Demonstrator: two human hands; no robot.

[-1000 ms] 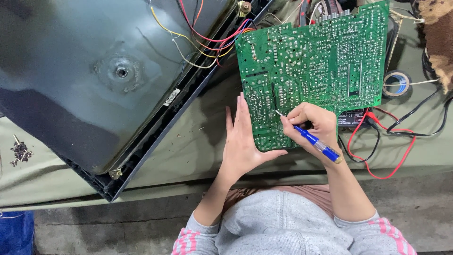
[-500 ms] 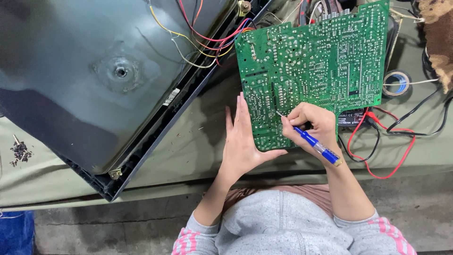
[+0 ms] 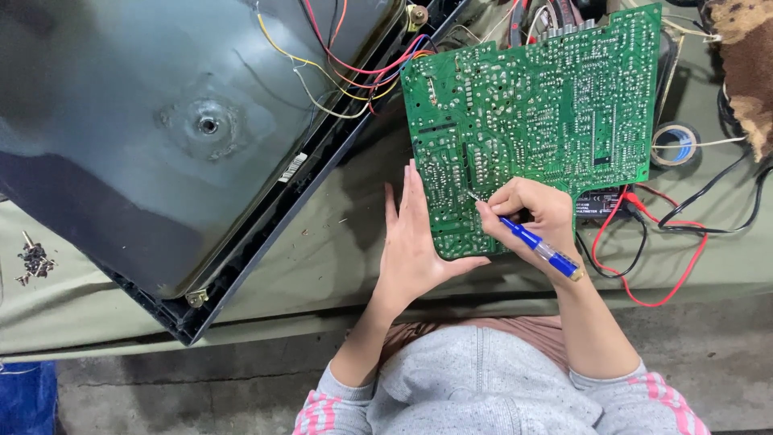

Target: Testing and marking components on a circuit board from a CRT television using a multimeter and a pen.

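Little had moved since half a second before: the right hand (image 3: 531,211) had held its place on the board (image 3: 539,121), the screwdriver (image 3: 527,238) tip kept to the same spot, and the left hand (image 3: 415,242) had stayed flat beside it.

At the bench, a person in a grey top worked over the green board, which lay solder side up at about 1 o'clock from the seated body. The right hand's fingers were closed around the blue-handled screwdriver, held like a pen, its thin metal tip touching the board near the lower edge. The left hand lay open, fingers straight and together, pressed against the board's lower left corner with the thumb tucked under its bottom edge; it gripped nothing.

At 10 o'clock from the hands, a big dark tube (image 3: 185,129) rested face down in its frame on the olive cloth (image 3: 322,266), with red, yellow and blue wires (image 3: 354,72) running from it toward the board's top left corner. At 3 o'clock, a black meter (image 3: 600,201) lay partly under the board, its red lead (image 3: 660,282) and black lead (image 3: 717,217) looping across the cloth. A tape roll (image 3: 675,145) sat at 2 o'clock, just off the board's right edge. Far out at 9 o'clock lay a small heap of screws (image 3: 34,262).
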